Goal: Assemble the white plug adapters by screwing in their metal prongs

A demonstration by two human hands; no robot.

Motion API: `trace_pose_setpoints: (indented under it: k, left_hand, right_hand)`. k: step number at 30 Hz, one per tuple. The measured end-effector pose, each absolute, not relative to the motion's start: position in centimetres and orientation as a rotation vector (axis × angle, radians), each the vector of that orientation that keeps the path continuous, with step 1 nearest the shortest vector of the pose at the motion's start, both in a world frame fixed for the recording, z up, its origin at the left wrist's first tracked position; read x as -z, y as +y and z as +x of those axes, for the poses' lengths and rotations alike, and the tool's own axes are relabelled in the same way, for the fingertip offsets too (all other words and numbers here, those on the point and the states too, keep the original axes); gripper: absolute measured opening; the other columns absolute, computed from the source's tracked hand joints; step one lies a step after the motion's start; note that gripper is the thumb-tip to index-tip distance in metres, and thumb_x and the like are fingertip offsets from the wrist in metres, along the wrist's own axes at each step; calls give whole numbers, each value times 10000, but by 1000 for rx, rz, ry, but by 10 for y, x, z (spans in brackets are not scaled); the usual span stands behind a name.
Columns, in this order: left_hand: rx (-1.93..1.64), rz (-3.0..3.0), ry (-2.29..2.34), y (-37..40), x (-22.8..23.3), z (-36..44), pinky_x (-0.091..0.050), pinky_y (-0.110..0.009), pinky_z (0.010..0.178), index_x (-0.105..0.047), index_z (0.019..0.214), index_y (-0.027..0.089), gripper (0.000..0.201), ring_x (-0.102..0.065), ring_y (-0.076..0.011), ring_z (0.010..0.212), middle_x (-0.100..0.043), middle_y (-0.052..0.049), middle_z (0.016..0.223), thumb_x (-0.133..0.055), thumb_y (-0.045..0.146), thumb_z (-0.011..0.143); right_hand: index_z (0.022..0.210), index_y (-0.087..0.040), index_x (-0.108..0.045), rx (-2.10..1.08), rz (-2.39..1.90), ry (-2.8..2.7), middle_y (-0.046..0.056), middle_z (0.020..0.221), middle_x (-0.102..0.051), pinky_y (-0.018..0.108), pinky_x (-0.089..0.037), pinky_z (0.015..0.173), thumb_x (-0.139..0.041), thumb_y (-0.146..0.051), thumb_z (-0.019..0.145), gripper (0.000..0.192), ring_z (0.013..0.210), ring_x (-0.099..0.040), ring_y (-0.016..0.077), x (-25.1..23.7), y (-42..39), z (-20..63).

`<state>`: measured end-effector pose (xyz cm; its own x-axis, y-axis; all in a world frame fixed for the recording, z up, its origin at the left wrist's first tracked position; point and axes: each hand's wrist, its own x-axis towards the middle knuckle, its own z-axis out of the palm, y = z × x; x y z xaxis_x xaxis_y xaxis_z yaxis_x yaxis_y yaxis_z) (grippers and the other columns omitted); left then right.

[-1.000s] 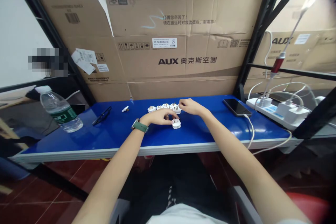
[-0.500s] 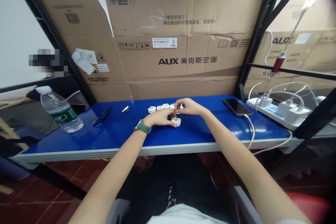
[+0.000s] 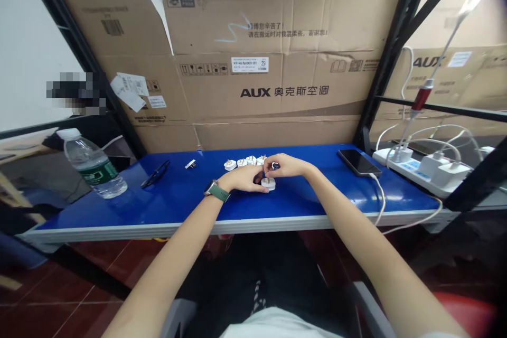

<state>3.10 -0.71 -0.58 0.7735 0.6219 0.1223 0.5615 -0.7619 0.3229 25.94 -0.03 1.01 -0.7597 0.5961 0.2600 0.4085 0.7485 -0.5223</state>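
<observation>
A small white plug (image 3: 268,185) with its pins up rests on the blue tabletop. My left hand (image 3: 247,178), with a green-strapped watch on its wrist, holds the plug's side between thumb and fingers. From above, my right hand (image 3: 284,166) is pinched at the pins; whatever its fingertips hold is too small to make out. Behind my hands stands a row of several similar white plugs (image 3: 230,165), pins up, partly hidden by my fingers. Farther left lies a small white piece with metal pins (image 3: 190,163).
Black glasses (image 3: 156,174) and a water bottle (image 3: 95,166) are at the left. A phone (image 3: 359,162) with a white cable lies to the right, beside a power strip (image 3: 420,171) carrying chargers. Cardboard (image 3: 257,132) walls the back; a metal rim (image 3: 273,225) edges the front.
My right hand has come down slightly onto the plug's pins. My left hand stays at the plug's side. The whole view has shifted a little.
</observation>
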Motion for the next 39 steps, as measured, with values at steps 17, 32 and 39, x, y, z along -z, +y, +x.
trace_pose_setpoints:
  k: [17,32,39]
  left_hand:
    - [-309,2657,860,-6,5,31,-394,-278,613,-645,933,202,351,-561,-165,664,-639,-2,786,-720,529,828]
    - [-238,2637,888,-3,7,30,-385,-280,638,-653,1002,186,391,-559,-170,707,-641,-17,836,-716,537,844]
    - [-233,2614,888,-3,7,31,-387,-277,655,-657,1066,197,386,-564,-170,724,-655,-15,868,-728,507,847]
  right_hand:
    - [938,-213,-840,-613,-757,-2607,9,942,-798,239,-487,811,-782,-242,798,155,874,-700,176,-6,6,262]
    - [943,-217,-857,-703,-620,-2580,22,950,-803,261,-493,834,-802,-233,792,162,886,-697,185,6,21,263]
    - [946,-200,-857,-817,-516,-2565,51,956,-802,291,-497,838,-808,-341,817,198,895,-693,199,9,27,262]
